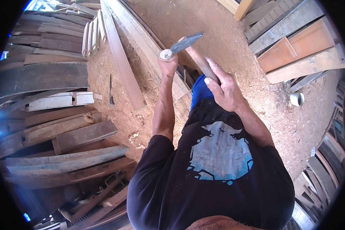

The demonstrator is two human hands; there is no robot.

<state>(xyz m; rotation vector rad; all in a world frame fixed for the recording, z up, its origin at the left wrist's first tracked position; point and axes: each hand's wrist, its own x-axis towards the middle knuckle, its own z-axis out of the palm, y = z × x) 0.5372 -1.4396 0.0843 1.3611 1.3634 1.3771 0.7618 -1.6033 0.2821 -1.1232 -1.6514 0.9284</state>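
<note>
Upper centre of the frame: the right hand [224, 90] is closed around the wooden handle of a hammer [188, 44], grip pressed tight, with the dark metal head raised. The left hand [168, 63] is a closed fist directly under the head's round face; what its grip pinches cannot be told. Judged from this, striking work is under way, not finished. No workpiece shows beneath the hands; the torso hides it. A long plank [122, 61] lies on the sawdust floor [234, 42] at upper left.
</note>
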